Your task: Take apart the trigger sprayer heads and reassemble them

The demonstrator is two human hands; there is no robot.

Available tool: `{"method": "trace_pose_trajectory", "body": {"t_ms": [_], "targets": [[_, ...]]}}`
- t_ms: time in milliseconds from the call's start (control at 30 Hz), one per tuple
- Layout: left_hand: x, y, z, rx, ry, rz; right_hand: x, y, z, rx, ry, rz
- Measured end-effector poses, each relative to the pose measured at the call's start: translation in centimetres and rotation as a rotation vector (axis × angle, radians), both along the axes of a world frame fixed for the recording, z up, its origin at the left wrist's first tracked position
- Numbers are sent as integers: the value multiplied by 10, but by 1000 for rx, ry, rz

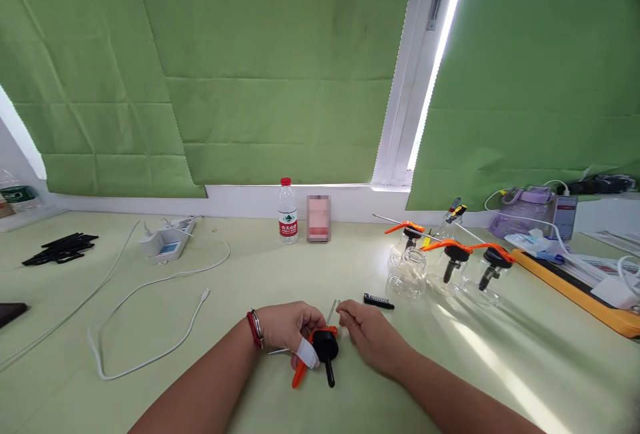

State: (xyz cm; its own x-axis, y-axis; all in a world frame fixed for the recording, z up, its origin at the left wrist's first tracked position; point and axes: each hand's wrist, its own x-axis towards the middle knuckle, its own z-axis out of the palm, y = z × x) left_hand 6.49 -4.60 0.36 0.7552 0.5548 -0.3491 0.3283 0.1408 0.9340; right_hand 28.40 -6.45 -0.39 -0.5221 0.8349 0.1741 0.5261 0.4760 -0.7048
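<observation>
My left hand (pixel 295 331), its thumb wrapped with white tape, is closed around a black round lid (pixel 324 346) with an orange lever (pixel 300 374) and a black stem pointing toward me. A thin metal rod (pixel 332 311) sticks up behind the lid. Close to the rod's upper end, my right hand (pixel 367 334) has its fingertips pinched together; whatever is between them is too small to make out. Beyond the right hand lies a small black part with a coil spring (pixel 379 301).
At the right stand several glass jars (pixel 407 281), some carrying black lids with orange levers (pixel 456 254). A water bottle (pixel 288 214) and a phone (pixel 319 219) are at the back. Leftward are a power strip (pixel 167 241), a white cable (pixel 145 285) and black pieces (pixel 63 247).
</observation>
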Motion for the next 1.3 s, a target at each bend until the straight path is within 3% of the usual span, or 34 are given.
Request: {"method": "trace_pose_trajectory", "body": {"t_ms": [100, 167, 300, 633, 900, 1100, 1300], "targets": [[1, 0, 0, -18, -54, 84, -1, -6, -2, -397, 238, 27], [4, -1, 0, -32, -107, 111, -4, -8, -5, -583, 351, 35], [7, -4, 1, -22, -177, 159, -6, -10, -7, -719, 455, 20], [8, -7, 9, 107, -111, 271, -3, -12, 4, -677, 457, 30], [0, 4, 2, 359, 110, 544, 18, 5, 30, -455, 508, -251], [8, 8, -9, 594, 336, 653, 28, 12, 25, -447, 642, -281], [21, 5, -9, 804, 499, 687, 26, 14, 22, -478, 683, -314]]}}
